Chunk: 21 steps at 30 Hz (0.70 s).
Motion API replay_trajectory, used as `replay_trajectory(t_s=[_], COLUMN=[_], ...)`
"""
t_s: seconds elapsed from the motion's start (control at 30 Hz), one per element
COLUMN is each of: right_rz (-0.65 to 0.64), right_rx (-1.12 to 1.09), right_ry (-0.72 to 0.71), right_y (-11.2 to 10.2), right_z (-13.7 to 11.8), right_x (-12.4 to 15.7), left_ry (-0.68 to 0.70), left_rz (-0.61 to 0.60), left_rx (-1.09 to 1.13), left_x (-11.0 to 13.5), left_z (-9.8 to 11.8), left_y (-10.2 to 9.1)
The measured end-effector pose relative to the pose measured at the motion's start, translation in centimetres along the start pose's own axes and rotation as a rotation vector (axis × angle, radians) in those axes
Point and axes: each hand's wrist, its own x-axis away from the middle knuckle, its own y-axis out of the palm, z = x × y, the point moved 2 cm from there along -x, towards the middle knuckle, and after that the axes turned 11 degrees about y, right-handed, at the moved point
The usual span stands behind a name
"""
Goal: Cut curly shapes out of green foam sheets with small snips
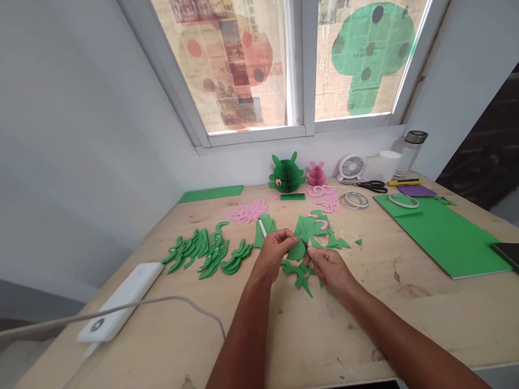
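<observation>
Near the middle of the table, my left hand (279, 244) pinches a sheet of green paper (298, 249) between thumb and fingers. My right hand (324, 262) is closed at the sheet's right edge on a thin, dark-tipped tool (305, 245). Most of this tool is hidden by the fingers, so its kind is unclear. Curved green paper scraps (298, 273) lie just below the hands. Behind them are more green offcuts (332, 241) and a curved pink paper piece (321, 224). A white pen-like stick (263, 227) rests on green paper left of my left hand.
Stacked green cutouts (211, 254) and a white power bank (121, 302) with a cable (170, 298) lie left. Pink cutouts (249, 212), paper figures (287, 174), a fan (351, 167), scissors (371, 186) and tape rolls (354, 200) are behind. Right lies green card (450, 237).
</observation>
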Motion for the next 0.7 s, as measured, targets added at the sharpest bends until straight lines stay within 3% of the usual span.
replay_trajectory(t_s=[0.7], right_rz=[0.001], right_rx=[0.024], right_ry=[0.008], right_y=[0.0], right_z=[-0.06], right_x=[-0.01], left_ry=[0.018], left_rz=[-0.009], left_rx=[0.01], left_x=[-0.09], left_z=[-0.34], left_y=[-0.24])
